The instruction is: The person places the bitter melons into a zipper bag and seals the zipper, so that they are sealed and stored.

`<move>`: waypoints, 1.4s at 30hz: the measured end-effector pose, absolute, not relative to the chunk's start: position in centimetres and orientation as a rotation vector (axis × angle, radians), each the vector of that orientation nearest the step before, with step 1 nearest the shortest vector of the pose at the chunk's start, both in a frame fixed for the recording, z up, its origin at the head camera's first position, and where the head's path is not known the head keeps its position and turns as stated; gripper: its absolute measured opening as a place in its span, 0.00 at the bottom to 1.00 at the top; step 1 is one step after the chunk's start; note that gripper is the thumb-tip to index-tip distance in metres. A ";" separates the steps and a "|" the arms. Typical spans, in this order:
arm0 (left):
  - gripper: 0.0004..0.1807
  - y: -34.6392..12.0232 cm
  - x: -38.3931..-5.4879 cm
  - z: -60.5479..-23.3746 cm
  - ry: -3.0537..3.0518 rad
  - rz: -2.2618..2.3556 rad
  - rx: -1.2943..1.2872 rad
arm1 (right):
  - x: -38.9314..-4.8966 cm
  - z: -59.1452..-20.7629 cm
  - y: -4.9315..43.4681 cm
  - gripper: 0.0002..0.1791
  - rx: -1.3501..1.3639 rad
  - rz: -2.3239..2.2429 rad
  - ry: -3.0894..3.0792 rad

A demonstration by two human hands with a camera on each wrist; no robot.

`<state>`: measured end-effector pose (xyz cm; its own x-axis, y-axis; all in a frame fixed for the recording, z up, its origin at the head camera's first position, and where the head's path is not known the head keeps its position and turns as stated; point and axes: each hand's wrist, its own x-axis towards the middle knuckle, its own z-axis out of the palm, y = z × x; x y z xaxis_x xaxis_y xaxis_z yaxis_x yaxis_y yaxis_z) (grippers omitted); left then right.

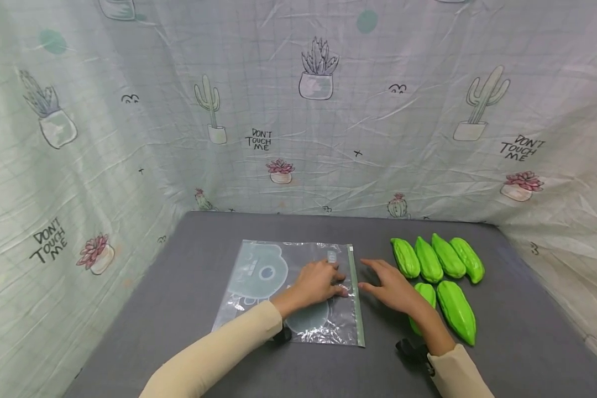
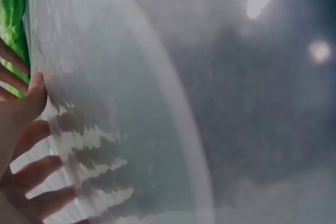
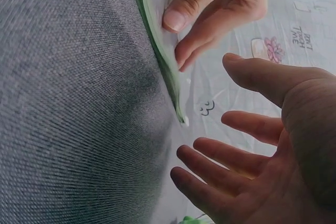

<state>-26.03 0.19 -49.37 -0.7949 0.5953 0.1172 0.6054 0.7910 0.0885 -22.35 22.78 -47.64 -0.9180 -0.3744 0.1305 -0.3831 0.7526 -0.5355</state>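
Note:
A clear zip bag (image 1: 298,326) with a pale bear-like print lies flat on the grey table, its green zip strip (image 1: 356,309) along the right side. On the bag, near that strip, my left hand (image 1: 315,284) rests with its fingertips down, fingers slightly bent and gripping nothing I can see. My right hand (image 1: 390,284) hovers just right of the strip, fingers spread and holding nothing. In the right wrist view the left thumb and fingers (image 3: 181,17) are beside the zip strip (image 3: 157,51). The left wrist view shows the bag's glossy film (image 2: 126,93) up close.
Several bright green, ridged, pointed fruits (image 1: 448,257) lie in two rows to the right of the bag; the right forearm partly covers one in the front row (image 1: 425,293). A printed cloth curtain (image 1: 278,110) encloses the table's back and sides.

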 end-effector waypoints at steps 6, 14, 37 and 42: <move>0.17 0.5 -26.1 -49.6 -2.857 -0.328 -0.882 | -22.7 -47.6 23.0 0.34 0.629 0.906 -2.940; 0.02 1.0 -26.1 -49.4 -2.799 -0.424 -0.841 | -23.1 -47.8 22.9 0.27 0.657 0.959 -2.914; 0.02 2.0 -26.7 -49.8 -2.783 -0.475 -0.773 | -26.0 -48.4 20.4 0.12 0.089 1.815 -2.821; 0.02 2.1 -27.0 -49.5 -2.793 -0.562 -0.762 | -26.3 -48.7 20.3 0.08 0.105 1.760 -2.831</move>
